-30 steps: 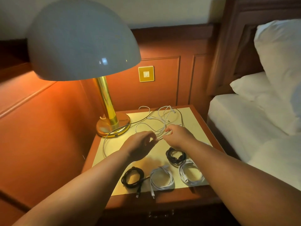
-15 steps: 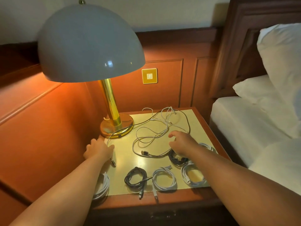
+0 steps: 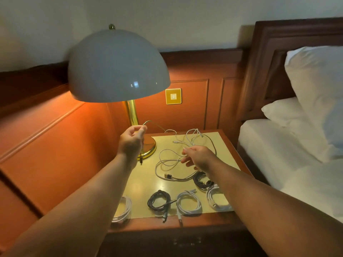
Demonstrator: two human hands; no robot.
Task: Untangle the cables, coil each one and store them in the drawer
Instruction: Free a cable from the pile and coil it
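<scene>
The left hand (image 3: pixel 132 139) is hovering in front of the brass lamp (image 3: pixel 118 67) stem, its fingers curled and pinching a thin grey cable (image 3: pixel 148 121) that is arching up above the knuckles and running back toward the tangle; the cable's plug end is dangling below the wrist, just in front of the lamp base. The right hand (image 3: pixel 199 157) is reaching over the middle of the table (image 3: pixel 141 184), fingers loosely bent and spread apart around the loose white strands; whether it is actually gripping one is not something I can tell. The two hands are being held well apart.

The tangled cables (image 3: pixel 187 143), mostly white with a grey strand among them, are lying in open loops across the back half of the table, with a metal-tipped plug resting at the near edge of the loops. Five finished coils are sitting along the front: a white coil (image 3: pixel 123 210) at the left edge, partly hidden by the left forearm, a black coil (image 3: pixel 159 201), a second white coil (image 3: pixel 189 203), a third white coil (image 3: pixel 216 199) under the right forearm, and another black coil (image 3: pixel 201 179) just behind it. A bed (image 3: pixel 278 145) with white pillows is standing to the right, and a gold switch plate (image 3: pixel 173 96) is showing on the wood panelling
</scene>
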